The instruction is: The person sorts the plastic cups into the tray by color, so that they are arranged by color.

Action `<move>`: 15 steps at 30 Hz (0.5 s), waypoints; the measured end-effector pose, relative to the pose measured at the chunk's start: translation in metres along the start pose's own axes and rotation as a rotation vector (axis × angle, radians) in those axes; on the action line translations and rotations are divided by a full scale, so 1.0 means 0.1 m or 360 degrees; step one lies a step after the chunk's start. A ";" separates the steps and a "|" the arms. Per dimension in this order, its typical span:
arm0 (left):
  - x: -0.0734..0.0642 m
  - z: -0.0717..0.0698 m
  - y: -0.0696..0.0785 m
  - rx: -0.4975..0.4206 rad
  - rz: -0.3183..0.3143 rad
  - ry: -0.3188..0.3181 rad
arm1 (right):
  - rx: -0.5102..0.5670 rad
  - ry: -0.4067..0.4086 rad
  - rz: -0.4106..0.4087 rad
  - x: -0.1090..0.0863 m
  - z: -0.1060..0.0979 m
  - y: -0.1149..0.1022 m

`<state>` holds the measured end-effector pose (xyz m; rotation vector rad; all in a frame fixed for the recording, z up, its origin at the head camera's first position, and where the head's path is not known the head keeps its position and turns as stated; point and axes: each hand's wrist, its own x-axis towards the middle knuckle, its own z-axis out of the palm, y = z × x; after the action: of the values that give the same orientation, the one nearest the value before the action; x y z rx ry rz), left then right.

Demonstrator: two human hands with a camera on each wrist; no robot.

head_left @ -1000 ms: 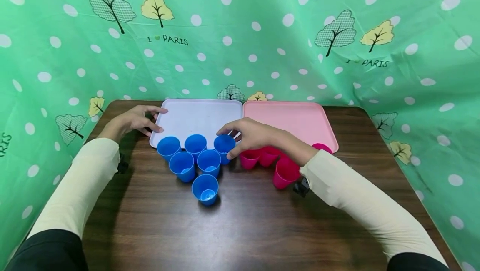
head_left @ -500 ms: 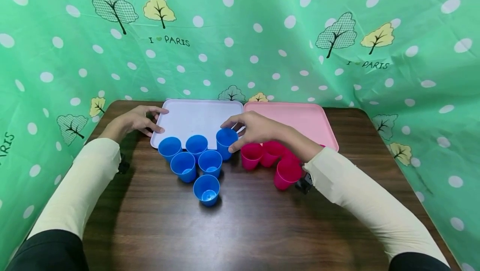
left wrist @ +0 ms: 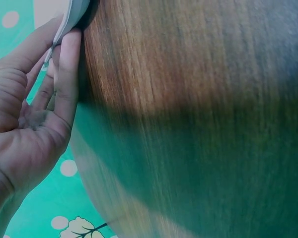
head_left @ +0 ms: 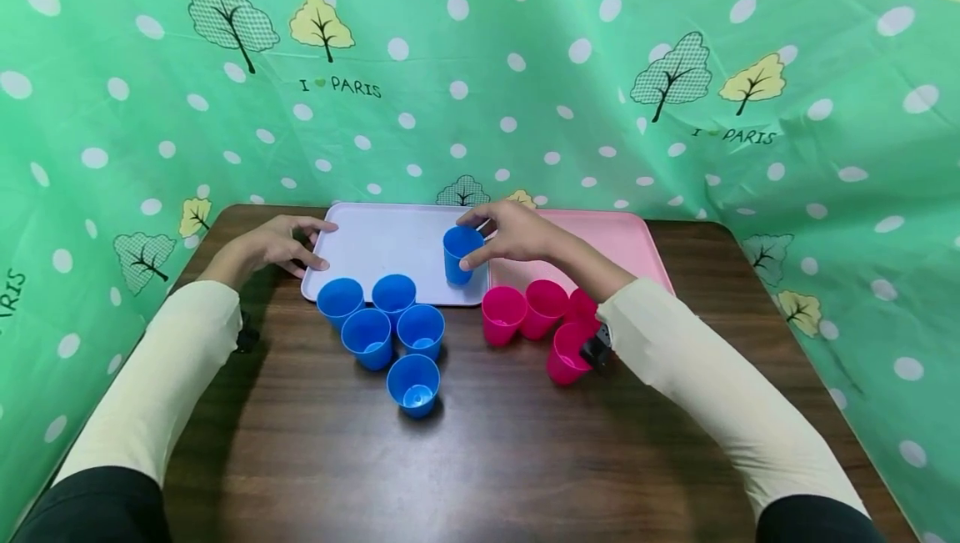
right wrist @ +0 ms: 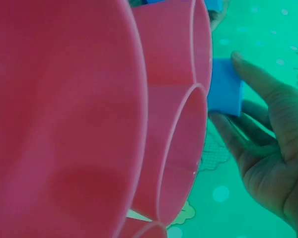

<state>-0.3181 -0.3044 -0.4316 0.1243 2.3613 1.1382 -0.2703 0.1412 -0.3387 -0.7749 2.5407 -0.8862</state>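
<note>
My right hand [head_left: 519,233] pinches a blue cup [head_left: 457,259] by its sides, upright over the right end of the white tray [head_left: 390,251]. Whether the cup's base touches the tray I cannot tell. In the right wrist view the same blue cup [right wrist: 226,87] is partly hidden behind pink cups. My left hand [head_left: 273,244] grips the left rim of the white tray; the left wrist view has thumb and finger on either side of that tray edge [left wrist: 72,15]. Several other blue cups [head_left: 366,339] stand in a group just in front of the white tray.
A pink tray [head_left: 607,243] lies directly right of the white one. Several pink cups [head_left: 502,315] stand before it, some under the right forearm and partly hidden. The brown wooden table [head_left: 465,476] ends at a green patterned cloth [head_left: 420,51].
My right hand has lifted the blue cup from the right end of the back row and carried it back over the white tray. The left hand stays at the tray's rim.
</note>
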 end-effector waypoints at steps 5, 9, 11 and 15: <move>0.00 0.02 0.01 0.0006 -0.0029 -0.0001 | -0.0030 0.0033 0.0101 0.14 -0.01 0.05; 0.00 0.02 0.02 -0.0004 -0.0039 0.0000 | -0.0054 0.0047 0.0154 0.24 -0.02 0.06; -0.01 0.02 0.03 -0.0006 -0.0040 0.0000 | -0.0066 0.0053 0.0189 0.29 -0.03 0.05; 0.00 0.02 0.04 -0.0007 -0.0026 0.0005 | -0.0090 0.0072 0.0274 0.37 -0.03 0.04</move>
<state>-0.3173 -0.3008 -0.4297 0.1020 2.3582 1.1363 -0.3024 0.1232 -0.3440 -0.5471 2.6348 -0.7872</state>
